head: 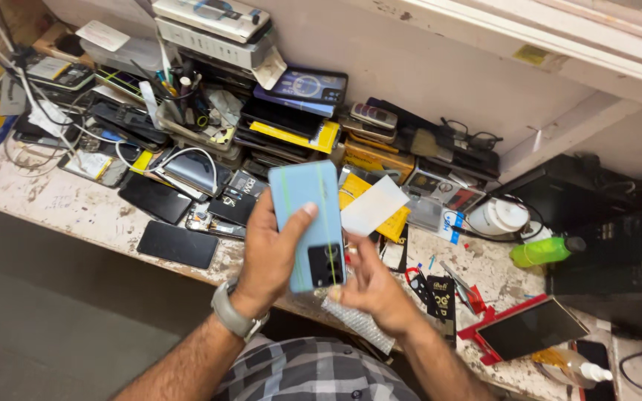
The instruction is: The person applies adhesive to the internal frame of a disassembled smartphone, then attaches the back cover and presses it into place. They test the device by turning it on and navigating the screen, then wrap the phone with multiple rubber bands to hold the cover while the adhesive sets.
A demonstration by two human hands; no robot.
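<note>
I see the light blue rectangular smartphone (307, 223) held up above the bench (76, 204), back side toward me. Its long axis runs nearly upright in the view, leaning slightly, with the dark square camera block at the lower end, nearest my body, and the plain end pointing away toward the clutter at the wall. Two thin yellow-green bands run lengthwise down its back.

My left hand (269, 256) is wrapped around the phone's left edge, fingers closed behind it and the thumb laid flat across the back; a grey wristwatch (235, 315) sits on that wrist. My right hand (369, 286) is at the phone's lower right corner, fingers curled narrow, fingertips touching the edge beside the camera block. A strip of clear bubble wrap (358, 324) hangs under that hand; whether the fingers pinch it I cannot tell. A white rectangular card (374, 206) shows just right of the phone, above the right hand, and I cannot make out whether it is held or lying on the stacks behind.

The phone's screen side is hidden from me. Behind it, the bench carries stacked phone boxes (299, 111) and loose dark handsets (177, 243), much of it tangled and hard to separate. To the right stand a green plastic bottle (542, 251) and a red-framed dark panel (529, 328), with the bench's far right edge cut off.
</note>
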